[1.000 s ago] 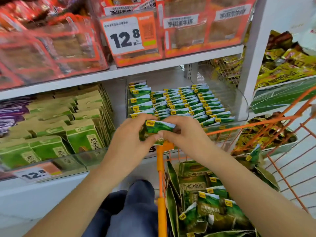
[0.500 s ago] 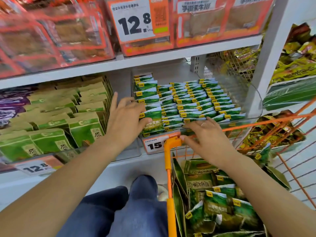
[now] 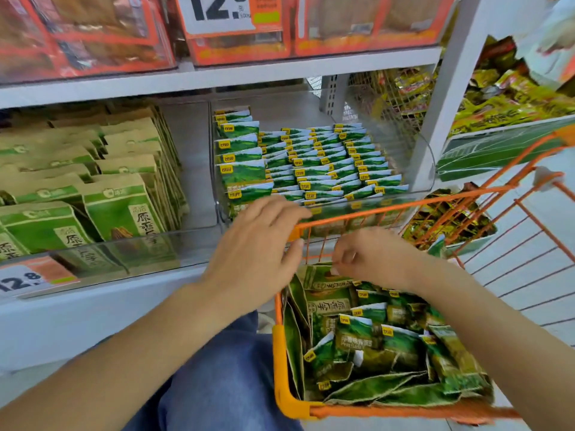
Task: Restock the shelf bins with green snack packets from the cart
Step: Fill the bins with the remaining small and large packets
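- Your left hand (image 3: 255, 247) hovers over the corner of the orange cart (image 3: 291, 402), fingers spread and relaxed, holding nothing. It's motion-blurred.
- Your right hand (image 3: 370, 259) is inside the cart's far end, fingers curled down just above the loose green packets (image 3: 370, 337). I can't tell whether it pinches one.
- Cart packets lie in a jumbled pile, each with a small yellow tag; the print is too small to read.
- The clear shelf bin (image 3: 417, 169) just behind the cart rim holds rows of the same green packets (image 3: 314, 169), standing on edge, yellow tags up.
- The left bin holds bigger green-and-tan bags (image 3: 121, 206) printed "原香".
- Price tag (image 3: 25, 279) at lower left reads "12.8"; the orange tag (image 3: 217, 10) on the upper shelf shows "12." with the rest cut off.
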Demonstrator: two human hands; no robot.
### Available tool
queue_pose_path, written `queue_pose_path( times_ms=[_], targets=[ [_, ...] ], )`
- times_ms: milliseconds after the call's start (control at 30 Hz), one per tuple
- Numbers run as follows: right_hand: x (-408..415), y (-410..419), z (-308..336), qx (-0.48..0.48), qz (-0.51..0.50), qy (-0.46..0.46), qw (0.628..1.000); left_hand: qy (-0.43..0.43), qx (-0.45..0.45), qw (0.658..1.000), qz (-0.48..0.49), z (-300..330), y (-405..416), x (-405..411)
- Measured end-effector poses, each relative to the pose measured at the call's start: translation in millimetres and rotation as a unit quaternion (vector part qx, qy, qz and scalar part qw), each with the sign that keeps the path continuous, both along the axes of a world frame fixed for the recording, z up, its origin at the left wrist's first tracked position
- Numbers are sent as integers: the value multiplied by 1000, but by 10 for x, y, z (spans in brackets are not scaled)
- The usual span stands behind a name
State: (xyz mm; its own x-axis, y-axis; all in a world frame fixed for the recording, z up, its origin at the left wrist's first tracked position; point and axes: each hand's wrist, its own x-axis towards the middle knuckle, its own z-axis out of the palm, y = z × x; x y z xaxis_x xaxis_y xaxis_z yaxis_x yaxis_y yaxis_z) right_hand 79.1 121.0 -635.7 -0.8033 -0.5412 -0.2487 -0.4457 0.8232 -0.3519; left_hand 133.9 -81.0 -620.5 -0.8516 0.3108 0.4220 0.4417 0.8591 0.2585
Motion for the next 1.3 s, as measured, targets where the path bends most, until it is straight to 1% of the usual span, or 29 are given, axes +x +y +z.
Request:
queue_pose_path(
  times_ms=[67,133,167,233,333,400,433,500,600,633,700,733,833,867,933,967,1033,1100,1200,1300],
  targets=[
    [38,50,-256,100,56,-66,991,-77,21,996,-35,-126,136,94],
    [65,84,-500,162,61,-164,971,-123,37,991,-48,-262,204,96],
    [64,96,-602,188,61,-197,960,-135,45,989,-45,-309,214,80],
    [48,105,-723,200,68,-213,954,-146,45,988,-37,-348,222,52],
    [-5,106,-733,157,75,-201,964,-143,33,989,-37,-363,224,49],
    [-45,125,-587,121,70,-197,970,-145,40,988,-32,-359,220,61],
    [-55,145,-475,84,54,-205,974,-147,46,988,-30,-358,222,67],
    [-68,196,-229,-36,15,-232,972,-153,39,987,-33,-353,227,76],
    [4,205,97,-209,-28,-252,944,-201,2,979,-37,-300,270,73],
    [41,181,160,-249,-30,-241,937,-220,22,975,-34,-271,287,72],
    [112,95,216,-302,-34,-185,935,-239,104,965,-17,-182,293,64],
    [133,52,211,-330,-49,-146,931,-228,126,965,-4,-131,271,48],
    [149,8,137,-422,-117,-24,899,-158,160,974,43,50,104,-9],
    [136,18,92,-416,-126,36,900,-136,186,971,64,124,18,-40],
    [91,50,11,-324,-111,172,924,-102,216,964,114,270,-156,-105],
    [67,62,-24,-273,-96,208,934,-89,214,964,134,315,-238,-137],
    [28,74,-79,-209,-69,201,955,-73,186,968,154,342,-368,-215],
    [9,64,-120,-177,-49,201,962,-57,117,978,162,325,-428,-302],
    [5,66,-138,-167,-51,208,962,-15,-27,985,167,298,-439,-431],
    [1,67,-138,-158,-50,211,963,25,-93,985,145,334,-463,-566]
  ],
)
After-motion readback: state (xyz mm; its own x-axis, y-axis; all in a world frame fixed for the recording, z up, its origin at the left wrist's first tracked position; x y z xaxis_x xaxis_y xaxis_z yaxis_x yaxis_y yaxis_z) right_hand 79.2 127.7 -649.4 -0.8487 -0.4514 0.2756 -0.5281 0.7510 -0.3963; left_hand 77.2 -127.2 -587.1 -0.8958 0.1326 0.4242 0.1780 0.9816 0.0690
